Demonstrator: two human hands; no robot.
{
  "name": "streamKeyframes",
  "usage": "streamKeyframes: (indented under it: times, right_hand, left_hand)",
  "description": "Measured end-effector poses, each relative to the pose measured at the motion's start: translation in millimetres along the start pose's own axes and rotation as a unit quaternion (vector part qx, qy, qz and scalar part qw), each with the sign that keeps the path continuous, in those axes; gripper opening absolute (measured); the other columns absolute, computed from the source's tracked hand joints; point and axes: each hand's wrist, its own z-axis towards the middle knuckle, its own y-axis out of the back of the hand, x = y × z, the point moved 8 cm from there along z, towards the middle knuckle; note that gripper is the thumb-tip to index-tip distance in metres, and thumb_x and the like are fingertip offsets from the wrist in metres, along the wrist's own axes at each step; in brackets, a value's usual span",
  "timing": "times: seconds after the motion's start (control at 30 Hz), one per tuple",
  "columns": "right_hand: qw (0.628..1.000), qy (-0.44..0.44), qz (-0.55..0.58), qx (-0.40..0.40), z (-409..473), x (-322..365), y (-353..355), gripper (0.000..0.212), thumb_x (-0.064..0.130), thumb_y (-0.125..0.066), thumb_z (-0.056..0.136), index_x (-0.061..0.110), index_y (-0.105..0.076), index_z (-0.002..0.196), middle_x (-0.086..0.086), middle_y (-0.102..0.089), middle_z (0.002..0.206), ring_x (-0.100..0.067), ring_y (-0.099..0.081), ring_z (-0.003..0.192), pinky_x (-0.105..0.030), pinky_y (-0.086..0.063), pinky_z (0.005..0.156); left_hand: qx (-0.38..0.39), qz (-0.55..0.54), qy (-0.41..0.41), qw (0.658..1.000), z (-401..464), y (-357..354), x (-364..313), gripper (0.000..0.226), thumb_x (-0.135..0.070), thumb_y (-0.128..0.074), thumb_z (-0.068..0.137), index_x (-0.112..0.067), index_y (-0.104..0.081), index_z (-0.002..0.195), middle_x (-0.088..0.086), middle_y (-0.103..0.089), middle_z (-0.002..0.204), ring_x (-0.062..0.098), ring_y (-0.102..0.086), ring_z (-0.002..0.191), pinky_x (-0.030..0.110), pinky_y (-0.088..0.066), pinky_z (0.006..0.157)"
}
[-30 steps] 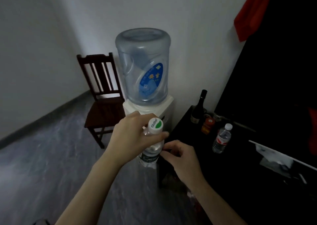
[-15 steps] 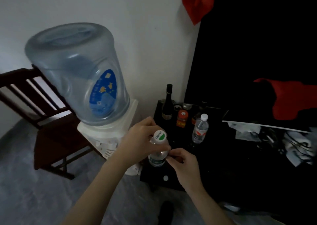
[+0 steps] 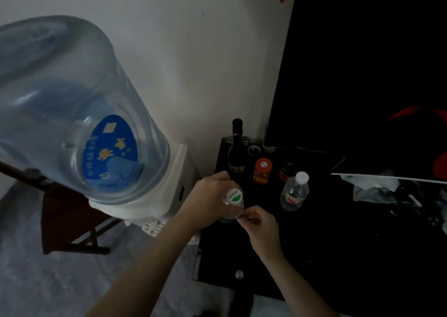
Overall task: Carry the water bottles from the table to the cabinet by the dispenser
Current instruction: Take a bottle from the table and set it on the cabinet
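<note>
While the left hand [image 3: 208, 203] wraps round the neck of a clear plastic water bottle with a green-and-white cap [image 3: 234, 196], the right hand [image 3: 258, 222] pinches its side, over the black cabinet top [image 3: 326, 232]. Second clear white-capped bottle [image 3: 295, 192] stands nearby, right beside the dispenser's big blue jug [image 3: 72, 113].

dispenser [image 3: 169, 196] left of cabinet [image 3: 338, 244], bottles [image 3: 294, 192] on cabinet

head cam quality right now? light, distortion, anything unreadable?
Head view: dim; the black cabinet top swallows detail, clutter at right unreadable. Wide-angle bulges the dispenser jug. Left hand and right hand on the bottle stay readable; cap text soft.
</note>
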Motion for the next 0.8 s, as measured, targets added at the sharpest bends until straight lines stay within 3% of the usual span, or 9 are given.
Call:
streamKeyframes:
  times: [0.23, 0.33, 0.43, 0.57, 0.8]
  right_hand:
    - [0.998, -0.057, -0.034, -0.024, 45.7, -33.2, -10.5, 0.010, 0.014, -0.077, 0.083, 0.015, -0.069, 0.077, 0.005, -0.071, 0.076, -0.001, -0.066, 0.074, -0.014, -0.047, 0.064]
    - [0.995, -0.082, -0.037, -0.035, 59.1, -44.6, -13.9, 0.011, 0.015, -0.076, 0.084, 0.017, -0.068, 0.077, 0.005, -0.070, 0.077, -0.005, -0.066, 0.075, -0.019, -0.047, 0.065]
    - [0.993, -0.099, -0.041, -0.047, 70.2, -51.1, -16.0, 0.010, 0.015, -0.076, 0.085, 0.017, -0.068, 0.078, 0.006, -0.070, 0.078, -0.007, -0.067, 0.076, -0.018, -0.045, 0.064]
    - [0.992, -0.104, -0.048, -0.053, 79.8, -55.9, -16.2, 0.010, 0.014, -0.075, 0.086, 0.016, -0.068, 0.078, 0.006, -0.070, 0.078, -0.005, -0.066, 0.077, -0.018, -0.046, 0.065]
    - [0.989, -0.137, -0.030, -0.051, 86.9, -67.4, -11.3, 0.009, 0.014, -0.075, 0.086, 0.016, -0.069, 0.079, 0.004, -0.072, 0.081, -0.011, -0.068, 0.081, -0.030, -0.054, 0.076]
  left_hand:
    - [0.016, -0.055, 0.010, 0.998, 39.9, -31.9, 42.0, 0.035, -0.023, -0.089, 0.065, -0.019, -0.075, 0.097, -0.003, -0.055, 0.094, 0.009, -0.059, 0.078, 0.021, -0.048, 0.071]
    - [0.015, -0.076, 0.014, 0.997, 52.1, -42.8, 52.0, 0.034, -0.020, -0.088, 0.066, -0.020, -0.075, 0.097, -0.008, -0.052, 0.093, 0.008, -0.059, 0.078, 0.021, -0.049, 0.071]
    - [0.005, -0.096, 0.016, 0.995, 61.8, -48.3, 63.3, 0.032, -0.019, -0.087, 0.068, -0.021, -0.074, 0.097, -0.015, -0.049, 0.091, 0.003, -0.057, 0.077, 0.010, -0.043, 0.070]
    - [0.026, -0.106, 0.002, 0.994, 74.4, -56.8, 68.2, 0.028, -0.014, -0.087, 0.068, -0.017, -0.075, 0.093, -0.015, -0.053, 0.093, 0.004, -0.059, 0.081, 0.006, -0.041, 0.072]
    - [0.053, -0.100, -0.024, 0.993, 87.0, -68.5, 70.0, 0.028, -0.012, -0.087, 0.067, -0.013, -0.075, 0.092, -0.015, -0.056, 0.094, 0.005, -0.059, 0.087, 0.004, -0.041, 0.074]
